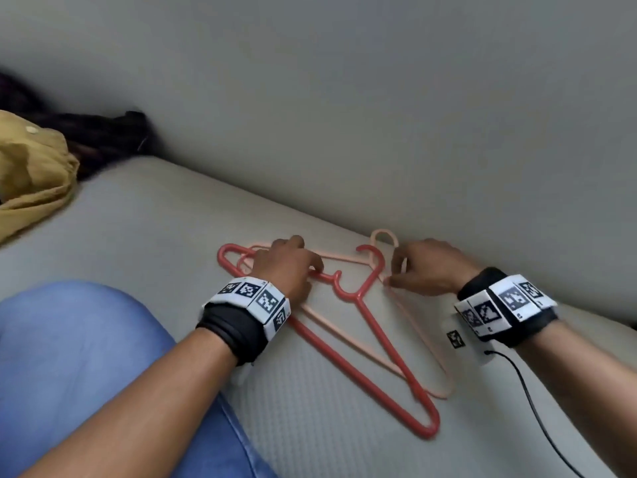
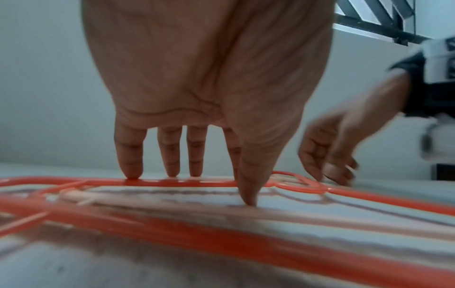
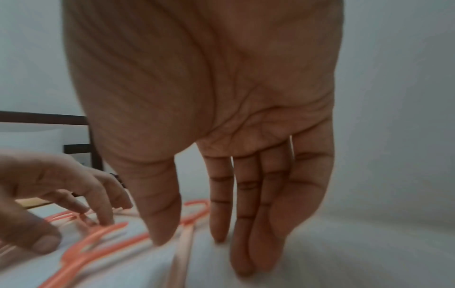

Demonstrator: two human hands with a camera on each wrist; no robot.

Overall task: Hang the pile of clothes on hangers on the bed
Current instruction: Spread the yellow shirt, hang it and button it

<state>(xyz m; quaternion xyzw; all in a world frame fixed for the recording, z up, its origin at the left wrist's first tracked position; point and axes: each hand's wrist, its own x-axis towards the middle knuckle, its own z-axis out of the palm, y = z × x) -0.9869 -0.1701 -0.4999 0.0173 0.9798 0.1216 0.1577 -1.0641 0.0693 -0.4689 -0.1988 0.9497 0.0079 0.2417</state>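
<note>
A red hanger and a pale pink hanger lie overlapped on the grey mattress, hooks toward the wall. My left hand presses down on the hangers' left ends; the left wrist view shows its straight fingertips on the red bar. My right hand rests by the pink hook. In the right wrist view its fingers hang straight, and the pink stem lies between thumb and index, not clearly pinched. A mustard garment and a dark one lie piled far left.
A grey wall rises directly behind the hangers. My knee in blue jeans is at the lower left. A black cable runs from a white device under my right wrist. A dark bed frame shows beyond the left hand.
</note>
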